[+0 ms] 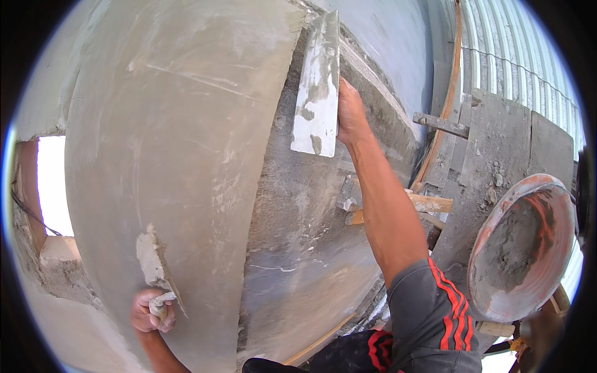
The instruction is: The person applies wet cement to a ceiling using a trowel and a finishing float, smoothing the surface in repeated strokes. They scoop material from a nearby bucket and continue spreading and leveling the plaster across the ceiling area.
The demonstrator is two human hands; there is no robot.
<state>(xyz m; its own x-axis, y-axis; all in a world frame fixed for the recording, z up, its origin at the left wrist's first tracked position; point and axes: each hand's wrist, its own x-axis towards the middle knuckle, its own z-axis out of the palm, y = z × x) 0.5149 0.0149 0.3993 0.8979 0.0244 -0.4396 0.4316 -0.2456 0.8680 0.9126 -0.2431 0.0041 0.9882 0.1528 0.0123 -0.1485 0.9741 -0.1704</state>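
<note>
My left hand (144,312) is closed around the handle of a pointing trowel (155,264), low in front of the plastered wall. Wet grey mortar sits on the trowel's blade. Farther up, my right arm reaches out and my right hand (352,113) grips a long rectangular plastering trowel (318,87) from its right side. Patches of mortar smear the pale metal face of that trowel; its handle is hidden. It is over the upper part of the rough, darker wall strip (298,205), beside the edge of the smooth grey plaster (180,124).
At the right, a round basin (482,280) with grey mortar (510,248) rests on mortar-spattered boards (507,137). Short wooden pieces (429,202) jut out near my right forearm. A window opening (53,186) is at the left, and corrugated sheeting (516,50) stands at upper right.
</note>
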